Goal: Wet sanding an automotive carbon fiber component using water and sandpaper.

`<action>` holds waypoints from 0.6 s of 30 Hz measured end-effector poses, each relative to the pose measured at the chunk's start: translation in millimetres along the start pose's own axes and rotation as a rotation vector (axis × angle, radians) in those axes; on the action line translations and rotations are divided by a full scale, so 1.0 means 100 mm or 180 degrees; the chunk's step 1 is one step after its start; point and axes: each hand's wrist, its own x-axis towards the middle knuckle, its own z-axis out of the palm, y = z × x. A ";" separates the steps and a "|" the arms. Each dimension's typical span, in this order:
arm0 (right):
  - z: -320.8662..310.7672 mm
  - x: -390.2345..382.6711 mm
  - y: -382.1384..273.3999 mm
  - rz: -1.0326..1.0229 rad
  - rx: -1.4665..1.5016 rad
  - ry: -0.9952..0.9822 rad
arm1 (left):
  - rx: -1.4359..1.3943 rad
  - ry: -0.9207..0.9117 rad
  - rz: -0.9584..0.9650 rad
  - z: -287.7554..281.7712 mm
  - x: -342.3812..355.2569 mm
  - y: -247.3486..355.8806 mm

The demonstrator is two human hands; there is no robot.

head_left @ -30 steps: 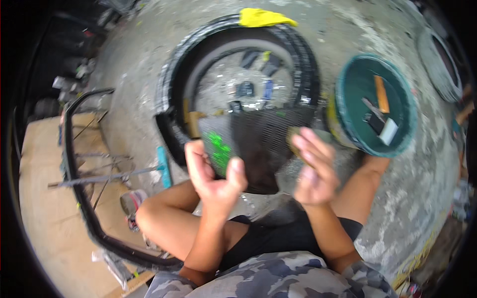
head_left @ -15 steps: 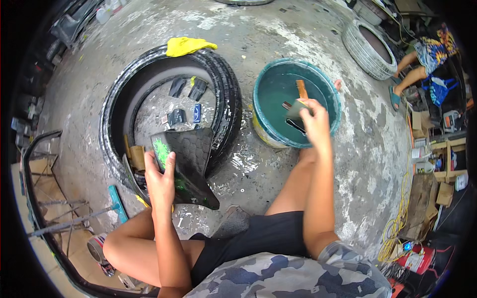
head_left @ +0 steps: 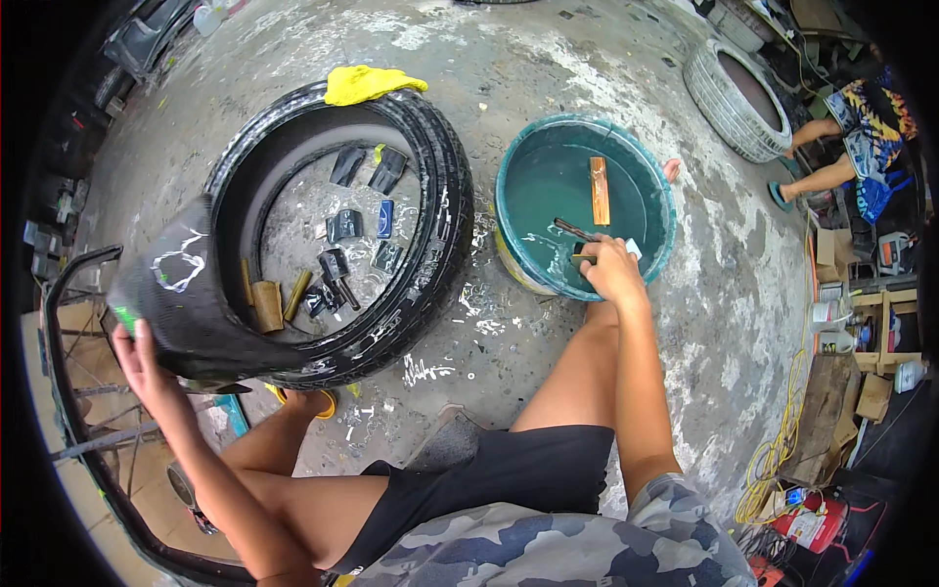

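Observation:
My left hand (head_left: 145,367) grips the lower left edge of a black carbon-weave panel (head_left: 205,318), which has a green patch and rests over the left side of a tire (head_left: 445,205) lying flat. My right hand (head_left: 612,266) is closed on a small dark pad (head_left: 585,255) at the near inner side of a teal bucket (head_left: 657,176) of water. An orange wooden strip (head_left: 600,189) and a dark thin bar (head_left: 569,228) are in the bucket. Inside the tire are several dark small pieces (head_left: 342,225) and brass-coloured pieces (head_left: 266,306); a yellow cloth (head_left: 372,86) lies on top.
A concrete floor (head_left: 509,362) surrounds me. A bent black frame (head_left: 68,372) and squeegee (head_left: 237,413) are at left. At right are a second tire (head_left: 734,98), another person's legs (head_left: 822,176), a yellow cable (head_left: 782,450), a fire extinguisher (head_left: 817,528) and wooden crates (head_left: 875,333).
My left hand and the panel have moved left, uncovering more pieces inside the tire. My right hand has moved toward the near side of the bucket, lower than half a second ago.

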 end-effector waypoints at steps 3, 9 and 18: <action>-0.02 -0.03 -0.07 0.0035 0.0041 0.0103 | 0.0364 -0.0140 0.0102 -0.37 0.47 -0.25; 0.03 -0.06 -0.16 0.0094 -0.0001 0.0771 | 0.0488 -0.0178 0.0030 -0.09 0.72 -0.49; -0.09 -0.01 -0.07 -0.0246 0.0993 0.1607 | 0.0570 0.0118 -0.0040 0.47 0.48 -0.35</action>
